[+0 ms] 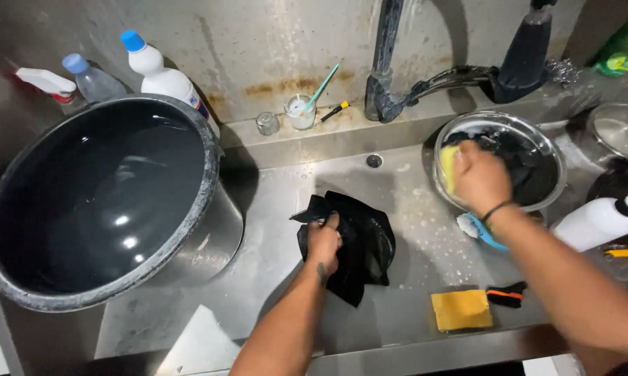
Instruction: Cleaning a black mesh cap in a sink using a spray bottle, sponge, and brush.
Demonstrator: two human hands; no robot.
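My left hand (pixel 324 241) grips a crumpled black cloth-like sheet (pixel 361 244) held over the steel sink floor. My right hand (pixel 480 175) reaches into a glass bowl (pixel 547 198) at the sink's back right and presses a yellow sponge (pixel 447 165) against its inside. Dark liquid or dark material lies in the bowl. A black band circles my right wrist.
A large black-lined pot (pixel 98 202) fills the left side. Behind it stand bottles (pixel 162 76) and a spray bottle (pixel 48 82). A small cup with a brush (pixel 301 111) sits by the faucet (pixel 387 63). A second yellow sponge (pixel 461 310), a blue brush (pixel 475 228) and a white bottle (pixel 596 221) lie near my right arm.
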